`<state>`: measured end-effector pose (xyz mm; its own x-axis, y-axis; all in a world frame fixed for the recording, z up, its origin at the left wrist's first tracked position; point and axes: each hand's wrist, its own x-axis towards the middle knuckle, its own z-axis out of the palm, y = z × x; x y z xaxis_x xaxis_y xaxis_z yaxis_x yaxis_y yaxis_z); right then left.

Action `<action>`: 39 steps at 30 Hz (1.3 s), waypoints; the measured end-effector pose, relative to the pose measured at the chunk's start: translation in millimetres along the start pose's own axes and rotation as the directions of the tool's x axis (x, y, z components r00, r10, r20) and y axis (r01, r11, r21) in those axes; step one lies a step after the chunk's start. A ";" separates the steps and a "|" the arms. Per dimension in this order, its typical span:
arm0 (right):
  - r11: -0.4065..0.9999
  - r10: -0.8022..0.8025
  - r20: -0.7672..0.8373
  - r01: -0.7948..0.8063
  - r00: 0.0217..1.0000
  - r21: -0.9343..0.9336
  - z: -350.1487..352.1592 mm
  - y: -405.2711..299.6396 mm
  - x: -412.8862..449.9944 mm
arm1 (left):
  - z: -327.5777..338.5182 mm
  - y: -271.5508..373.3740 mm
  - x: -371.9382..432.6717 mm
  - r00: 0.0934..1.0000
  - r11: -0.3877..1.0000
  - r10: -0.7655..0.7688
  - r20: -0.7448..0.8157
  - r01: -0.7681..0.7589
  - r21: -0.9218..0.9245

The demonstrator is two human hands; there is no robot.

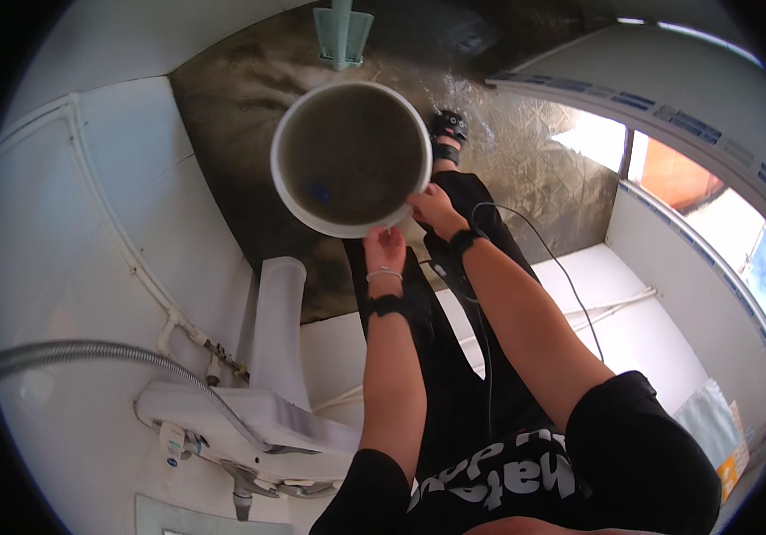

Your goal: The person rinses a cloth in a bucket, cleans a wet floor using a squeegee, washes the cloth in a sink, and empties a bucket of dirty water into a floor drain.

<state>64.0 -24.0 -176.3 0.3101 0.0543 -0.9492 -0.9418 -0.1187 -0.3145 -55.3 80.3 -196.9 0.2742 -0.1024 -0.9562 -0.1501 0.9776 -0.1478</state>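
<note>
A round white bucket (279, 175) of murky dark water stands before me, with a small blue thing showing in the water near its left side. My left hand (385, 246) is at the rim's near edge, its fingers bent against it. To the right of that, my right hand (434, 206) grips the rim at its lower right. The underside of the bucket is hidden, so I cannot tell whether it rests on the floor.
A white pedestal washbasin (209, 408) is at the left, with a metal hose (122, 353) in front. A pale green floor squeegee or mop head (343, 37) lies beyond the bucket. The dark floor (523, 174) looks wet. A thin cable (560, 264) hangs at right, near a doorway.
</note>
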 end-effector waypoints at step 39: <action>0.901 0.170 -0.330 -0.282 0.929 -0.329 -80.6 5.0 -40.2 | 11.9 -96.7 -32.3 0.870 0.976 -0.077 -0.487 0.165 0.141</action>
<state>57.3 -106.7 -140.9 0.1709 -0.2967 -0.9395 -0.8934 -0.4488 -0.0208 -38.3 -8.7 -148.7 -0.2127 -0.2540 -0.9435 0.0330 0.9632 -0.2667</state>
